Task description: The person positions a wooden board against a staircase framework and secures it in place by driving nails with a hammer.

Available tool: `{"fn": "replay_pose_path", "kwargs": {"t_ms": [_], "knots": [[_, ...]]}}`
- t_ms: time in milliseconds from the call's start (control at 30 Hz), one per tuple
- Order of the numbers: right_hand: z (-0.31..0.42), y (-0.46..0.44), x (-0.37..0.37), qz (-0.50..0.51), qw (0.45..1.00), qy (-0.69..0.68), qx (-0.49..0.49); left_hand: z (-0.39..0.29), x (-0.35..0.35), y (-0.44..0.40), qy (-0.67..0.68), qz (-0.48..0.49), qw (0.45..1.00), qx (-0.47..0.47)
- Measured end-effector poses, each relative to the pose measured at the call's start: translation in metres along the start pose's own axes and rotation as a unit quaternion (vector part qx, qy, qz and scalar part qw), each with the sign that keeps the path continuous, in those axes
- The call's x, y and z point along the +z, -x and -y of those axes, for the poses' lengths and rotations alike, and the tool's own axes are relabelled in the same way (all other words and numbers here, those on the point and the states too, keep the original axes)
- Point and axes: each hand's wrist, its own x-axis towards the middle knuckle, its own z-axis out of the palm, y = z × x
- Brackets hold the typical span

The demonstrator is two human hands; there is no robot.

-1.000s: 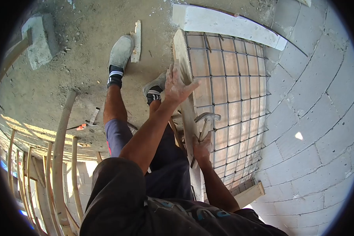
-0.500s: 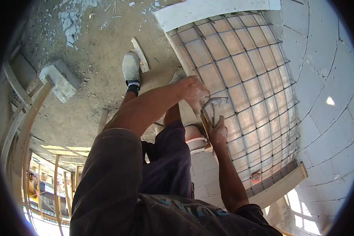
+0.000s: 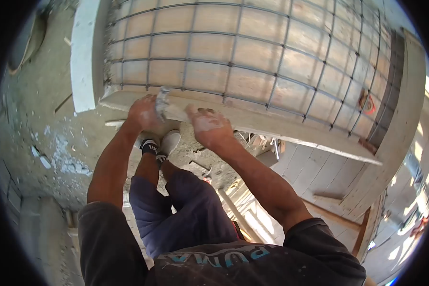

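Observation:
A steel mesh [image 3: 231,64] of crossed rods lies over a curved wooden panel, with a long wooden board [image 3: 295,127] along its near edge. My right hand [image 3: 212,128] is closed in a fist beside this board, around the handle of a hammer [image 3: 162,102]. The grey hammer head lies between my two hands, at the board's left part. My left hand [image 3: 144,113] is at the board's left end, right against the hammer head. Its fingers are curled, and the hammer head partly hides what they hold. Whitish dust covers both hands.
A pale beam [image 3: 85,57] borders the panel on the left, and a wooden side board [image 3: 405,109] borders it on the right. Rubble [image 3: 69,155] lies on the dirt floor. A red ring-shaped thing [image 3: 367,103] sits on the mesh. Timber pieces lie below right.
My view has turned, so the mesh now spans the top. My hands have come to the board's left part, with the hammer head now beside my left hand.

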Motion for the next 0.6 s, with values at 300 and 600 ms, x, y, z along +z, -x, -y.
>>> {"fn": "replay_pose_path", "kwargs": {"t_ms": [300, 600], "knots": [[-0.024, 0.005, 0.017, -0.098, 0.985, -0.112, -0.088, 0.049, 0.041, -0.019, -0.108, -0.038, 0.966, 0.234], [-0.021, 0.000, 0.047, -0.209, 0.950, -0.187, -0.140, 0.077, 0.055, -0.026, -0.157, -0.043, 0.964, 0.208]]}}
